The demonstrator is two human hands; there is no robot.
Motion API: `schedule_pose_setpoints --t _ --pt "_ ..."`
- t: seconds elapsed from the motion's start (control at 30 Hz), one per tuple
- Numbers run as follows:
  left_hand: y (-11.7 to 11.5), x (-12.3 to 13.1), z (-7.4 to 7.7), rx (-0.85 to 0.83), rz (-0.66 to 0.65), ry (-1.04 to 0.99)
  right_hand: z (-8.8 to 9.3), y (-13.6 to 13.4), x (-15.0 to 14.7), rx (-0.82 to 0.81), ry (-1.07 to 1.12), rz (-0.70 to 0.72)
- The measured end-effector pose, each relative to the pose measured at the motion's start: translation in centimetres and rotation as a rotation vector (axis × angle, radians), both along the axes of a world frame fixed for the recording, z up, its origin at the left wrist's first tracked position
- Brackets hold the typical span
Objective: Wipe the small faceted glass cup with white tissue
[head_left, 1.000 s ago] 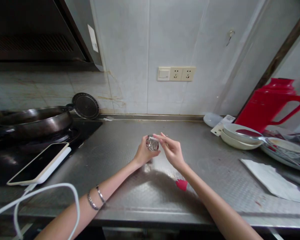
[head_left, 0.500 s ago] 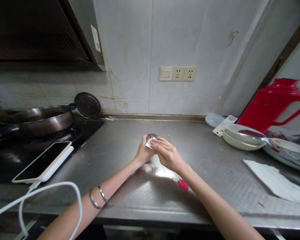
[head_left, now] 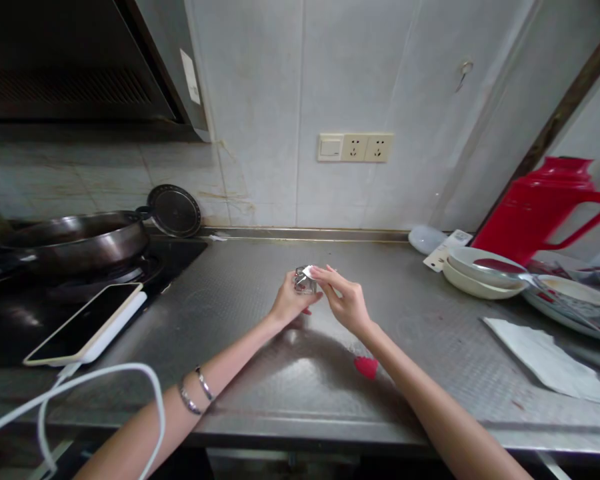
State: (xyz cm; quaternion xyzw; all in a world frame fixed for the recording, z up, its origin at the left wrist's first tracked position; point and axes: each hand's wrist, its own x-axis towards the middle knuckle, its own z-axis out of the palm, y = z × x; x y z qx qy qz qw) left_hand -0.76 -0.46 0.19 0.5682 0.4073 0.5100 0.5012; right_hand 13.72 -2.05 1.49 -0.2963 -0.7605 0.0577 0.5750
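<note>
My left hand is wrapped round a small clear, glassy object above the middle of the steel counter. Pinched in the fingers of my right hand is a small white piece of tissue, held against the top of the clear object. A red item with a clear part lies on the counter below my right wrist.
On the left, a phone with a white cable rests by the stove, near a pan. To the right are stacked bowls, a tissue sheet and a red thermos. Sockets are on the wall.
My right hand has shifted slightly right and turned, with the white tissue now at the top of the clear object. More of that object shows in my left hand.
</note>
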Motion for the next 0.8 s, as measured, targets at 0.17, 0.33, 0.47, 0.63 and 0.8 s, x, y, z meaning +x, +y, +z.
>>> schedule_pose_setpoints --t 0.17,0.33,0.47,0.63,0.8 --pt "0.4 -0.5 0.2 -0.035 0.002 -0.034 0.1 -0.7 -0.3 0.033 -0.062 0.072" --pt "0.6 -0.7 0.4 -0.055 0.016 -0.028 0.5 -0.8 0.0 -0.201 0.123 -0.025" --pt "0.2 -0.5 0.5 -0.018 -0.054 -0.005 0.7 0.1 0.4 -0.351 0.374 -0.109" --pt "-0.3 -0.1 0.2 0.065 -0.183 0.008 0.5 0.5 0.1 -0.734 0.466 0.186" --pt "0.0 0.0 -0.2 0.068 -0.149 0.005 0.5 0.1 -0.3 -0.738 0.375 0.362"
